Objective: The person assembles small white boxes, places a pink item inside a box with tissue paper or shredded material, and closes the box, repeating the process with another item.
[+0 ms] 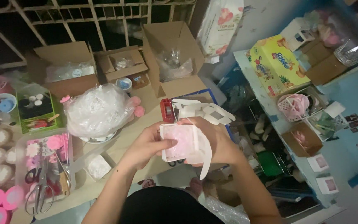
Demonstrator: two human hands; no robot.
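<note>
Cluttered table point(117, 153), both hands gripping white box point(181, 143)

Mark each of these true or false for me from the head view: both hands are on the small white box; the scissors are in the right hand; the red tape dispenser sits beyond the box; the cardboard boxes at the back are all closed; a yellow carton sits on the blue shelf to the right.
1. Both hands hold the small white box. True: the left hand and right hand grip it from either side.
2. The scissors are in the right hand. False: they lie in a clear tray at the left.
3. The red tape dispenser sits beyond the box. True.
4. The cardboard boxes at the back are all closed. False: their flaps stand open.
5. A yellow carton sits on the blue shelf. True.
</note>
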